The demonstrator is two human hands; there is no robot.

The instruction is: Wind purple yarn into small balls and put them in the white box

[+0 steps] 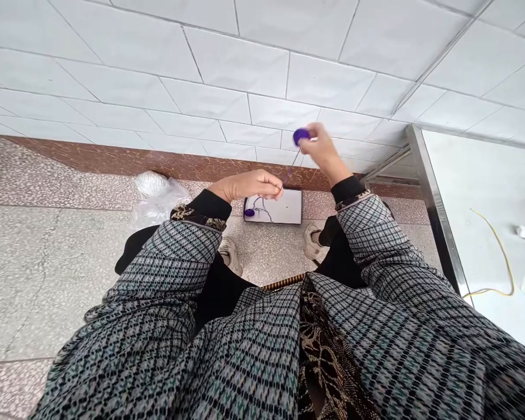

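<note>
My right hand (321, 151) is raised in front of the wall, its fingers closed on a small purple ball of yarn (301, 136), slightly blurred. A purple strand (292, 164) runs from the ball down to my left hand (256, 185), which pinches it between thumb and fingertips. Below, on the floor between my feet, lies a shallow white box (284, 208) with a dark rim. Inside its left end sits another small purple ball (249, 213), with loose strands of purple yarn curling beside it.
A clear plastic bag (161, 201) with a white ball of yarn (151, 183) rests on the floor at left. White tiled wall (266, 76) rises ahead. At right stands a metal-edged white table (485, 192) bearing a yellow cord (501, 248). My shoes (315, 244) flank the box.
</note>
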